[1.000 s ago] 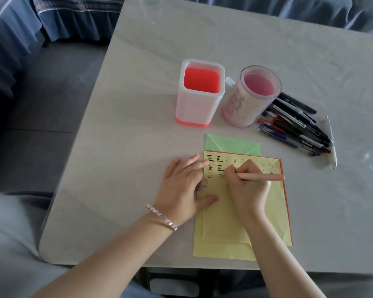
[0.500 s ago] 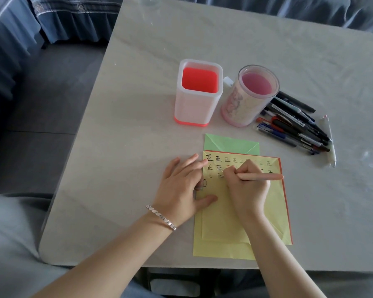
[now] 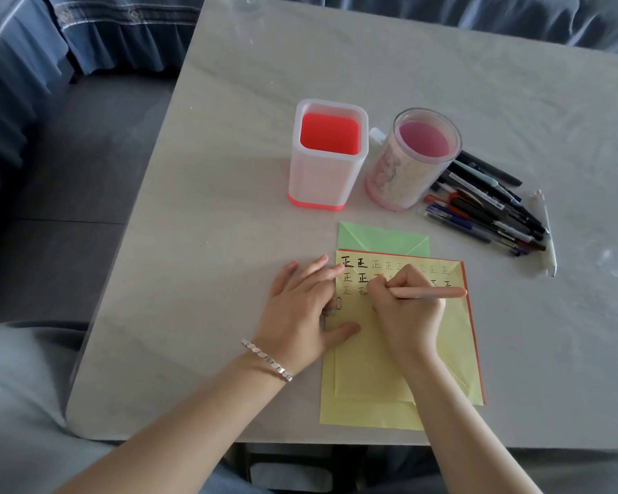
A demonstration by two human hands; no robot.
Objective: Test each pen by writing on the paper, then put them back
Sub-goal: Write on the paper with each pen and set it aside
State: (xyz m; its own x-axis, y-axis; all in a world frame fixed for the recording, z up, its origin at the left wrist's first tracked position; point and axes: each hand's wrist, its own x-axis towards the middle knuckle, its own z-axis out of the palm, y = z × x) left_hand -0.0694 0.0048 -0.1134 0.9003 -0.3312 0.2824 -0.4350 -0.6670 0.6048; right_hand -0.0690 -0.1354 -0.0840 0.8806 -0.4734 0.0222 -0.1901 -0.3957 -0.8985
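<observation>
Hands on paper, pen in right

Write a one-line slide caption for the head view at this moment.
Right hand holds a pink pen to the yellow paper while the left hand presses its left edge.

pale stone-look table, blue pleated fabric behind, grey floor

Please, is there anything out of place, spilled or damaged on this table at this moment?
Nothing spilled or broken. The pens lie in a loose pile on the table beside the round pink holder, which looks empty, like the square holder. One white pen lies apart at the pile's right.
</observation>
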